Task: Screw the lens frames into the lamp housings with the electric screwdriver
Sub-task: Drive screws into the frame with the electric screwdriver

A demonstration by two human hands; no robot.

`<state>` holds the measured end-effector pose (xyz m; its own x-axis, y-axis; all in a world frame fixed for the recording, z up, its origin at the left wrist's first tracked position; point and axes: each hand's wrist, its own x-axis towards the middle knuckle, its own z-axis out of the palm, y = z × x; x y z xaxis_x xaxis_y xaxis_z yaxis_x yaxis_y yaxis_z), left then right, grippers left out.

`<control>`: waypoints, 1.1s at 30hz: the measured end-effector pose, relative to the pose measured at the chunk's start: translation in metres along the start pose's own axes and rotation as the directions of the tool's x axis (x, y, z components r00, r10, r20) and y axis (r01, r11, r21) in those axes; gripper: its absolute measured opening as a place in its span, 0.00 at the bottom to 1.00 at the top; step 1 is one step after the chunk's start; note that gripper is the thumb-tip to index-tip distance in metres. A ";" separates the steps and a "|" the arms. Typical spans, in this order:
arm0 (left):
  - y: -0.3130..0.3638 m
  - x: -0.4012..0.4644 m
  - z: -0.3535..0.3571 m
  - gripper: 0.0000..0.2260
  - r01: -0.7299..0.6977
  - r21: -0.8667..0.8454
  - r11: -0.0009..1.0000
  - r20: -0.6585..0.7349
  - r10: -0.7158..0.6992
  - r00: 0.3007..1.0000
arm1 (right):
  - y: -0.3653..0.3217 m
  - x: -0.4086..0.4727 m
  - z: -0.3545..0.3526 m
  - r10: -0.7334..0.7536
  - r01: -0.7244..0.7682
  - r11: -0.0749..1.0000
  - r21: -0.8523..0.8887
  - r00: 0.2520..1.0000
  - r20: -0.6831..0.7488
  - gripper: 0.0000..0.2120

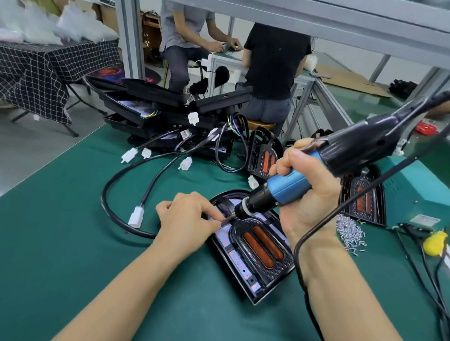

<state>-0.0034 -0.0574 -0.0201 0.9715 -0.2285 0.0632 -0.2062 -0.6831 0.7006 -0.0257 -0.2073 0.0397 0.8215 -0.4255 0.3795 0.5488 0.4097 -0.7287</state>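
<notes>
A black lamp housing (243,267) lies on the green mat in front of me, with a black lens frame (261,239) holding two orange lenses set in it. My right hand (310,197) grips the blue and black electric screwdriver (290,188), tilted down to the left, its bit tip at the housing's upper left part. My left hand (188,220) rests on the housing's left edge and pinches at the bit tip; any screw there is too small to see.
A pile of small silver screws (350,231) lies to the right, beside a teal power box (419,194). More housings (367,199) stand behind it. Black cables with white connectors (136,216) and stacked housings (169,113) fill the back. Two people sit at a farther bench.
</notes>
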 end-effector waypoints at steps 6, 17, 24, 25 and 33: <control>0.010 0.009 -0.004 0.13 0.028 0.128 0.991 0.018 -0.030 0.999 | 0.006 0.000 -0.003 -0.009 0.009 1.000 0.012 1.000 0.006 0.11; -0.007 -0.004 0.001 0.09 -0.011 -0.195 0.981 -0.102 -0.009 0.995 | 0.013 -0.001 0.002 0.026 -0.024 0.998 -0.058 0.999 0.025 0.10; -0.005 -0.009 0.006 0.11 -0.005 -0.134 0.991 -0.122 -0.011 0.993 | 0.013 0.004 0.013 0.053 -0.020 0.987 -0.157 0.978 0.204 0.09; -0.004 -0.010 0.006 0.10 -0.008 -0.122 0.992 -0.125 -0.008 0.992 | 0.013 0.004 0.015 0.056 -0.017 0.986 -0.168 0.971 0.234 0.09; -0.002 -0.010 0.008 0.11 -0.025 -0.103 0.994 -0.144 0.010 0.990 | 0.009 0.002 0.020 0.050 -0.006 0.988 -0.153 0.955 0.292 0.10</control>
<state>-0.0138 -0.0597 -0.0275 0.9760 -0.1335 0.1720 -0.2177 -0.6022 0.7681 -0.0159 -0.1887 0.0453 0.8575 -0.1501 0.4921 0.5142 0.2841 -0.8092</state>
